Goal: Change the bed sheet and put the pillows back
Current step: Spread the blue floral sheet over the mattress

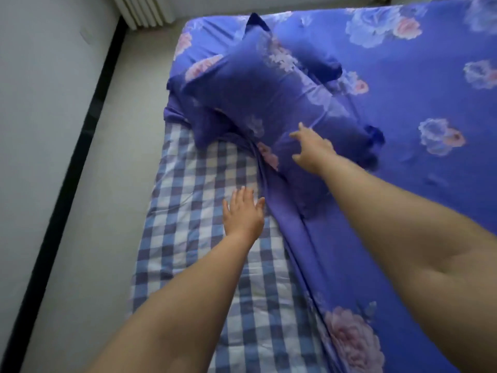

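A blue sheet with pink and white flowers [403,84] covers most of the bed, its left edge bunched back. Underneath, a blue and white checked cover [188,184] shows along the bed's left side. Two blue floral pillows lie on the sheet: one [242,84] near the left edge, another [304,47] behind it. My left hand [243,211] lies flat with straight fingers on the checked cover beside the bunched edge. My right hand [313,149] reaches over the near pillow's lower end, fingers spread, holding nothing.
A pale floor [113,157] runs along the bed's left side. A white wall with a black skirting strip [78,160] borders it. A white ribbed radiator [145,9] stands at the far corner.
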The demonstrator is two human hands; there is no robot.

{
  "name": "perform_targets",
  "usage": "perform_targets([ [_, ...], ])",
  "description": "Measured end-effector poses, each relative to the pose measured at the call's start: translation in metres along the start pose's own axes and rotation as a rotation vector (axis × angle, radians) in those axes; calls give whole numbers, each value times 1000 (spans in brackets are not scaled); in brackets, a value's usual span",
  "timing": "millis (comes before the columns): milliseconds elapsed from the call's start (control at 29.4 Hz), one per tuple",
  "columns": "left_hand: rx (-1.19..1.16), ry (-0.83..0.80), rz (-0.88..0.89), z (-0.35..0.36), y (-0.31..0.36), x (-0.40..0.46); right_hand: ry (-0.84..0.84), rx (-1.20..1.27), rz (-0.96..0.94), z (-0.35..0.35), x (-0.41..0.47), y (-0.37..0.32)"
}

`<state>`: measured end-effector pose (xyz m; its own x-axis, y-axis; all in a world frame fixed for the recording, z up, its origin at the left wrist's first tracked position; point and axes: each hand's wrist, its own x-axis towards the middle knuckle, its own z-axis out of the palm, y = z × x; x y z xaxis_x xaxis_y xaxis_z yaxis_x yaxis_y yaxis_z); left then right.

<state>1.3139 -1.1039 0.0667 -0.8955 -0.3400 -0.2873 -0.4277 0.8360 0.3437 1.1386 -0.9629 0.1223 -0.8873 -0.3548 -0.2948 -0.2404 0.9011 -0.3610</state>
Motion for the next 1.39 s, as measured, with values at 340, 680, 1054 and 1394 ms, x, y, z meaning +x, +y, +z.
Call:
perform_targets([
  [340,-130,-395,-265,113,-27,-29,-522,329,371,244,-165,58],
  [680,-732,-644,-657,227,-52,-64,59,380,659,324,-194,115],
  [1054,-1419,-918,-670,276,50,-47,365,933,736,318,-193,149],
  [1394,-1230,-553,-570,280,32,-38,91,720,820,327,-216,151],
])
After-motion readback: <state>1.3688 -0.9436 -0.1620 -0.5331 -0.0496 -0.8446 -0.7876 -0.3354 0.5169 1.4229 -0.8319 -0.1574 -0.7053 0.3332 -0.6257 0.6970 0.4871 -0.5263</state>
